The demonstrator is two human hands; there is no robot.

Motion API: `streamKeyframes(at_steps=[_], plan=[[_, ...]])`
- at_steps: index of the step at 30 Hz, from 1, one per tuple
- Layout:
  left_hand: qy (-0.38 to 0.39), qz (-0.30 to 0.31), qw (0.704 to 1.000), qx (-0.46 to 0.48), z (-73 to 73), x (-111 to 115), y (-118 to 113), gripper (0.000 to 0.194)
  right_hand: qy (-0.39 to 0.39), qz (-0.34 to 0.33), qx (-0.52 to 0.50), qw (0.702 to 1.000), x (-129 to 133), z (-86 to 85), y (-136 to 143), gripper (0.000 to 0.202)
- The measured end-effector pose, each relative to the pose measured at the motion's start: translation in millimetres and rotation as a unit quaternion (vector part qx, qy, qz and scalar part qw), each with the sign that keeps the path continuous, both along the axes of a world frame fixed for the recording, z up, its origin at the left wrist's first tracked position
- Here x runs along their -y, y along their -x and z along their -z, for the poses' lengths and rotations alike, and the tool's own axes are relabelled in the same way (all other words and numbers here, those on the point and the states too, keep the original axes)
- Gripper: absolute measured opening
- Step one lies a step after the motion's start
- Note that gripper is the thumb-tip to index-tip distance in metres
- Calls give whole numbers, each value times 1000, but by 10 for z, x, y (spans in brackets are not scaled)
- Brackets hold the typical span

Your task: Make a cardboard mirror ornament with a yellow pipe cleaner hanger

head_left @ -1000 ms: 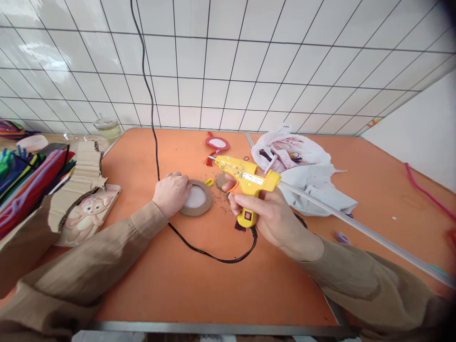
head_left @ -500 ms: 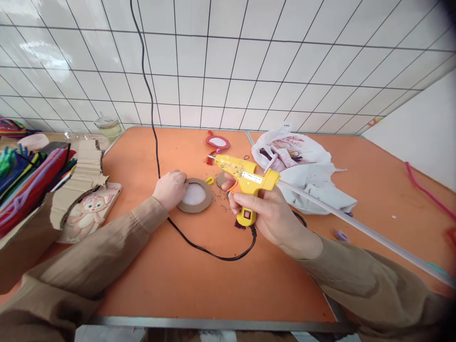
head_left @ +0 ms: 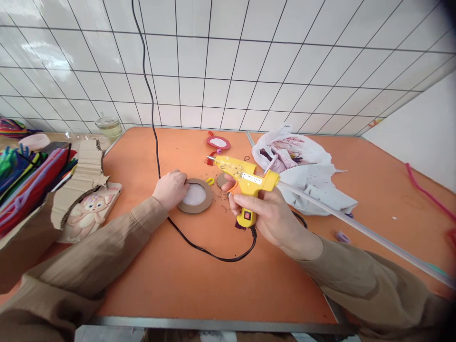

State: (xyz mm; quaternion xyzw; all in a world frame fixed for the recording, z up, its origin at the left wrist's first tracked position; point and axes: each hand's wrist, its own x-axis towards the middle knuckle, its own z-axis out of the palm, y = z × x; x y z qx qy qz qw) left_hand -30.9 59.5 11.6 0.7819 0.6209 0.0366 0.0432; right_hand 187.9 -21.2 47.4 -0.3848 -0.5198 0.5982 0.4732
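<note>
An orange table [head_left: 199, 275] is shown against a white tiled wall [head_left: 249, 61], with work gathered at its middle. At the left edge, a torn cardboard box [head_left: 76, 183] is stood open so that the coloured pipe cleaners [head_left: 24, 180] inside lie within reach; a card printed with a cartoon animal [head_left: 90, 213] is laid flat just beside it. To the right, a crumpled white plastic bag [head_left: 302, 173] is left open, and a long clear rod [head_left: 356, 225] is laid slantwise across the table toward the near right. A black cord [head_left: 149, 90] is run down the wall and looped across the table to the base of the glue gun's handle.

The yellow glue gun [head_left: 244, 178] is held off the table in the right hand [head_left: 265, 213], whose fingers are wrapped around the handle, the nozzle directed far and left. The cardboard ring [head_left: 195, 195], with its pale centre, is lying flat at mid-table, where it is steadied by the left hand [head_left: 171, 189], whose fingertips are pressed on its left rim. A small red-framed oval [head_left: 218, 142] is set farther back.
</note>
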Motion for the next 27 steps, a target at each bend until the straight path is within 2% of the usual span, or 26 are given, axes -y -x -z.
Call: streamKeyframes(at_steps=[13, 19, 27], plan=[[-9, 3, 1000, 7, 26, -34, 16, 29, -6, -6, -6, 1000, -1, -12, 9, 9], [-10, 7, 1000, 20, 29, -68, 50, 35, -7, -12, 2, 1000, 2, -16, 14, 9], [-5, 1, 999, 48, -32, -116, 134, 33, 6, -8, 3, 1000, -1, 4, 27, 12]])
